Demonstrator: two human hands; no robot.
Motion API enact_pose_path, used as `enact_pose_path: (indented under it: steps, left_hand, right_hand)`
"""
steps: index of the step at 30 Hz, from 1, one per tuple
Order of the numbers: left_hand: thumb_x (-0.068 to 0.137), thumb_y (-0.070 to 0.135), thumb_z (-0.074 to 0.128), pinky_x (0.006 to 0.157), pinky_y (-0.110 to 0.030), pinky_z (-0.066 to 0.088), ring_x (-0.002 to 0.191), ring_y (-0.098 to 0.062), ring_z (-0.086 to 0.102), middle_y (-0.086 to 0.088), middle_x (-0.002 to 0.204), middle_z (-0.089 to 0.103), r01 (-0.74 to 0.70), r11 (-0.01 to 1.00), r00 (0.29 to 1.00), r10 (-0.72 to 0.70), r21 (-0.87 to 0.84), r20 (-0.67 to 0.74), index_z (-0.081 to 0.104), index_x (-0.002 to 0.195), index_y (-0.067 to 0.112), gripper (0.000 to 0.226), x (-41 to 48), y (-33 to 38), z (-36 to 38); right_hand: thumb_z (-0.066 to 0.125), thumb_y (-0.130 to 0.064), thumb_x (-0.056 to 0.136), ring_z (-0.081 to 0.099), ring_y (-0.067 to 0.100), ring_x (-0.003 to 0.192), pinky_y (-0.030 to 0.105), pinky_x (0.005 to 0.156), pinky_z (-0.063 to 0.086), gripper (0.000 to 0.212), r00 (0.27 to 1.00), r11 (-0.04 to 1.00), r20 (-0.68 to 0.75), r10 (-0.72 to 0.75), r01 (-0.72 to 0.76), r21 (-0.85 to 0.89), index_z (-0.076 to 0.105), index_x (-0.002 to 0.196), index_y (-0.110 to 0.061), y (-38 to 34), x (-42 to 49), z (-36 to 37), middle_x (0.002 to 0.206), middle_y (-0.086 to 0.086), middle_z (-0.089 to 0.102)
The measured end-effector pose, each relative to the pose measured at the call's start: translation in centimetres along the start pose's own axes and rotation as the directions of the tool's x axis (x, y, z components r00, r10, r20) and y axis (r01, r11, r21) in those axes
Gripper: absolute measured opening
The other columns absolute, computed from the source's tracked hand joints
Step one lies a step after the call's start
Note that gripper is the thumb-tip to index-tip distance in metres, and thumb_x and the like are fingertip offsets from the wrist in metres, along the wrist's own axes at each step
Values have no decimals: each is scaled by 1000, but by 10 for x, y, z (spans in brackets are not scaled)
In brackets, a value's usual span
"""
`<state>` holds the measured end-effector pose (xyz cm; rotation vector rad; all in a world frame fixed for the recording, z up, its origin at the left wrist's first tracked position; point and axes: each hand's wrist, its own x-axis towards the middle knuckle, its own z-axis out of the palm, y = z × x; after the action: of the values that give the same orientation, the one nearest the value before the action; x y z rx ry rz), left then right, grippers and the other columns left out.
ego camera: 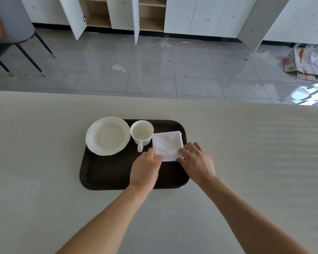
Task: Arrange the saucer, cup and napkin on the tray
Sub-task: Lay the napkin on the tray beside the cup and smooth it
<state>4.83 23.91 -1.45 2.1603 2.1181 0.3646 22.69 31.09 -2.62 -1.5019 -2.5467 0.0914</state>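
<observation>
Napkin point(167, 145) sits folded and white on the right side of the dark tray point(106, 173), its left edge just beside the cup point(142, 132), and both hands are on it right now. Left hand point(145, 168) has its fingertips pressed onto the near left corner, right hand point(196, 161) has fingers laid over the near right corner. Neither looks clenched; fingers are spread and flat on the cloth, though I can't tell whether the thumbs are tucked under the edge in a pinch or just resting.

Looks like the squaring-up step to me: the cloth sits slightly turned against the tray's edges, and a few layers peek out at the near and far right corners. To do this well, keep the pressure light and even on both corners, slide rather than lift so the folds stay stacked, and line the near edge up parallel with the tray's rim. Watch that left side, because a push that way would nudge the cup.

Cup stands upright, empty, handle pointing toward the person. Saucer point(107, 135) is to its left, touching or nearly touching it, and its far left edge overhangs the tray's rim. So the cup is not on the saucer yet, by my reading. All of it rests on a pale table point(246, 162).
</observation>
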Motion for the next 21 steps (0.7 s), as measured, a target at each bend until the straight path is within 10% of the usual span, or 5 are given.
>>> enact_pose_path:
  steps: [10, 21]
  left_hand:
    - [57, -17, 70, 42, -30, 42, 53, -22, 48, -8, 70, 53, -31, 999, 997, 29, -39, -67, 61, 69, 7, 28, 8, -3, 10]
    - [78, 1, 61, 66, -29, 56, 80, -24, 59, -11, 99, 59, 26, 980, 1000, -26, -197, 5, 66, 108, 3, 31, 4, 0, 17]
  right_hand:
    - [75, -19, 81, 57, 26, 77, 26, 44, 33, 13, 998, 999, -42, 49, -49, -19, 64, 77, -13, -4, 9, 5, 85, 1, 63]
    - [76, -19, 81, 56, 26, 74, 25, 43, 31, 16, 994, 997, -85, 75, -78, -26, 62, 74, -13, -5, 14, 10, 81, 0, 62]
